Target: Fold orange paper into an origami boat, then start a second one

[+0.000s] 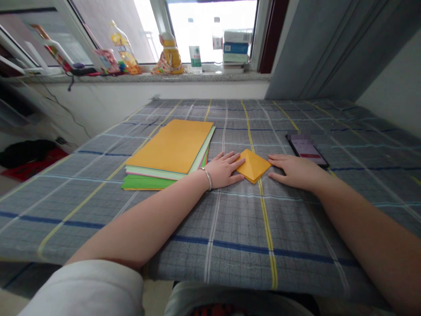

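Note:
A folded orange paper square (252, 166) lies on the checked cloth, turned so its corners point toward and away from me. My left hand (225, 169) rests flat with fingers stretched out, its fingertips on the paper's left corner. A silvery bracelet (208, 179) circles that wrist. On the other side, my right hand (292, 170) lies low with fingers extended, the fingertips at the paper's right corner; I cannot tell whether they press on it. Left of my left hand is a stack of coloured paper (174, 145), orange on top, with pale green and bright green sheets beneath.
A phone (307, 149) with its screen lit lies just beyond my right hand. The grey checked tablecloth (158, 245) covers the surface. On the windowsill (210, 77) stand several bottles, a yellow container (171, 55) and stacked boxes (236, 48). A grey curtain (315, 52) hangs at the right.

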The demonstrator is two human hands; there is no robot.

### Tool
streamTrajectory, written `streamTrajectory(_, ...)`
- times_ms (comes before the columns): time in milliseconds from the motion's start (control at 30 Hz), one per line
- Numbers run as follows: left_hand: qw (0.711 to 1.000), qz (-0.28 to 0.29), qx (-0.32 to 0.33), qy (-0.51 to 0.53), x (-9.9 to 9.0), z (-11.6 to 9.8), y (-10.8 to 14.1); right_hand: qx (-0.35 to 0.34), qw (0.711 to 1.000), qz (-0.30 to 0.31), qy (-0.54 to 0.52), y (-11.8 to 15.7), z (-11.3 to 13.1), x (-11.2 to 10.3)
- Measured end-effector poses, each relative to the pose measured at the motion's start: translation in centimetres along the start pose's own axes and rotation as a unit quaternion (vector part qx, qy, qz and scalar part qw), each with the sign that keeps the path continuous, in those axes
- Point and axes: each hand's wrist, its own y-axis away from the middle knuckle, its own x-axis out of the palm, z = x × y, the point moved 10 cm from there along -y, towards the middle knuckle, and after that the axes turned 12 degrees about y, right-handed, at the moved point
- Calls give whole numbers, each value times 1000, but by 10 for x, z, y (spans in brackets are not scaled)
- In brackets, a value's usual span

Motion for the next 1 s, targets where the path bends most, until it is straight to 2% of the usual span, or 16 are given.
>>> streamTrajectory(100,997,-50,49,-19,-10,-6,2,3,999,-40,6,1,-1,-11)
streamTrajectory(167,994,-77,79,-25,-15,-12,2,-28,997,-68,0,1,6,-16)
streamTrajectory(267,991,-84,104,-16,-18,-17,0,-101,989,-103,-24,1,22,-21)
streamTrajectory(367,989,-80,120,0,-16,-21,-1,-129,984,-110,-53,0,33,-21)
streamTrajectory(500,987,-94,126,-17,-17,-24,-1,-119,984,-110,-70,-1,39,-24)
streamTrajectory(733,987,-108,117,-26,-17,-26,0,-126,984,-125,-28,1,48,-33)
streamTrajectory(867,985,-130,111,-21,-20,-23,-1,-109,985,-132,-11,2,49,-38)
streamTrajectory(1000,988,-128,89,-14,-28,-16,1,-69,986,-145,37,4,45,-44)
